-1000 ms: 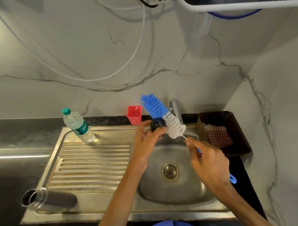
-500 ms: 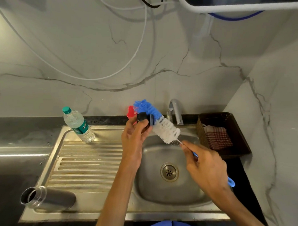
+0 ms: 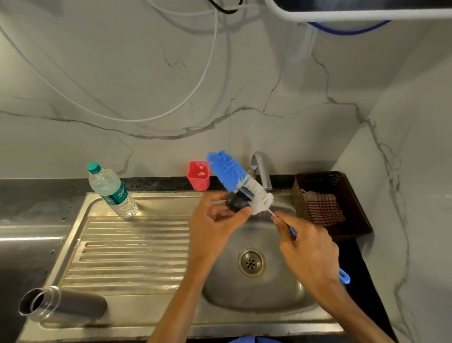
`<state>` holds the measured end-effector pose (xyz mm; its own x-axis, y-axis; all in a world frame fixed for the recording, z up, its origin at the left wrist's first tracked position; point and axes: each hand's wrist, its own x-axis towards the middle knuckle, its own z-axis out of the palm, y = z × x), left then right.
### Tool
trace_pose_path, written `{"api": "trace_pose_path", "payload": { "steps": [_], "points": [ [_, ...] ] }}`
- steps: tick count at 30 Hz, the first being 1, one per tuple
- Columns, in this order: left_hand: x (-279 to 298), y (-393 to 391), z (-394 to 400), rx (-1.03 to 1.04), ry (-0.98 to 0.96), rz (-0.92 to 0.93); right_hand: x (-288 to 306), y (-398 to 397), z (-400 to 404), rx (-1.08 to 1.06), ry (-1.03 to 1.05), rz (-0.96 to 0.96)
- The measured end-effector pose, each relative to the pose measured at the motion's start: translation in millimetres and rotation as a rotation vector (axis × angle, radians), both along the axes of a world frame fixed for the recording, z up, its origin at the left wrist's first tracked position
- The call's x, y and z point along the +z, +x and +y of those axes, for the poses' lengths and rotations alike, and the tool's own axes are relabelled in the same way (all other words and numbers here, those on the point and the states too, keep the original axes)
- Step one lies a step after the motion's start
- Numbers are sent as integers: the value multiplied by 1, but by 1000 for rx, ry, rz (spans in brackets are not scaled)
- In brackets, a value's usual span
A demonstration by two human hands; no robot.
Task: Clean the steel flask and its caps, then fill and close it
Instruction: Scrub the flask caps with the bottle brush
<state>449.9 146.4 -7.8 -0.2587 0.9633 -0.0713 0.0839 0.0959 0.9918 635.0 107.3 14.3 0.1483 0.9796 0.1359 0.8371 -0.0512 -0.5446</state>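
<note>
A steel flask [image 3: 67,304] lies on its side, uncapped, at the front left corner of the sink's draining board, its mouth facing left. Over the basin my left hand [image 3: 213,223] pinches a small black cap [image 3: 238,200]. My right hand [image 3: 307,247] grips the blue handle of a bottle brush [image 3: 234,178] with blue and white bristles. The bristles lie against the cap, the blue tip pointing up and left toward the wall.
The steel sink [image 3: 252,263] has a ribbed draining board [image 3: 135,253] on the left and a tap [image 3: 261,169] at the back. A plastic water bottle [image 3: 112,192] and a red cup [image 3: 198,177] stand near the wall. A brown basket [image 3: 332,205] holding a checked cloth sits right.
Both hands shifted left and up with cap and brush, then came back right and lower over the basin. The brush slid along the cap. The flask stayed still.
</note>
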Motion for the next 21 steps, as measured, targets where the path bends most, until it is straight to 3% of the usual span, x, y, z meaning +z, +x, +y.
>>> {"api": "trace_pose_path", "payload": {
  "steps": [3,5,10,12,15,18,19,21],
  "points": [
    [-3,-16,13,292,-82,-42,2,-9,-4,29,20,-77],
    [-2,-24,17,322,-140,-63,1,-14,-6,43,57,-116],
    [3,-5,-2,-88,-75,69,1,-19,2,27,155,-197],
    [2,-3,-5,-123,-16,85,3,-16,5,39,187,-217],
    [9,-11,0,11,1,-56,7,-8,7,50,219,-184],
    [16,-27,11,169,-50,-492,8,-6,0,56,186,-89],
    [17,-30,14,156,-40,-554,8,-6,-1,48,146,3],
    [20,-30,13,17,-13,-463,8,-6,1,27,77,180]
  ]
}}
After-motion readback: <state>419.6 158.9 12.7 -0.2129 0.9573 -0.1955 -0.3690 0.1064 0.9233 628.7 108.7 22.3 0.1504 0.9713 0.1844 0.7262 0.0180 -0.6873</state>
